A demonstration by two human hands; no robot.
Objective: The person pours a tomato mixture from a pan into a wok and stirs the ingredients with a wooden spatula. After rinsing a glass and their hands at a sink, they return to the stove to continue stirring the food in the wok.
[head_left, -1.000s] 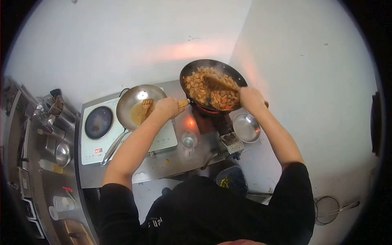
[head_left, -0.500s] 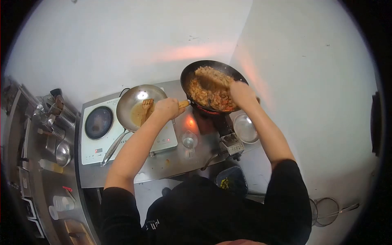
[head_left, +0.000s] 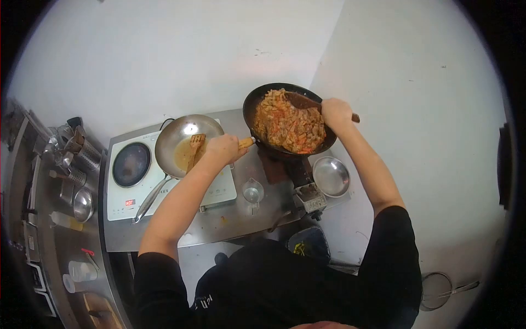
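Note:
My left hand (head_left: 223,149) is closed round the wooden handle (head_left: 246,142) of a black wok (head_left: 250,105). Chopped, reddish-brown food (head_left: 290,125) fills much of the wok. In my right hand (head_left: 337,113) is a dark wooden spatula (head_left: 304,101), its blade at the food's upper edge and its handle end sticking out past my fist. Left of the wok, a steel pan (head_left: 170,143) with some yellowish liquid stands on the white cooktop, and a slotted wooden turner (head_left: 196,143) rests in it.
A white double cooktop (head_left: 118,203) has a round dark plate (head_left: 131,164) at left. Near the wok are a clear measuring cup (head_left: 253,193), a steel bowl (head_left: 331,176) and a metal burner box (head_left: 310,198). Below is a bin (head_left: 310,242). Utensils and containers line the left counter.
The spatula has turned and moved to the wok's upper right, and its blade now shows. My right hand has shifted right. The food lies more heaped, and the red glow under the wok is gone.

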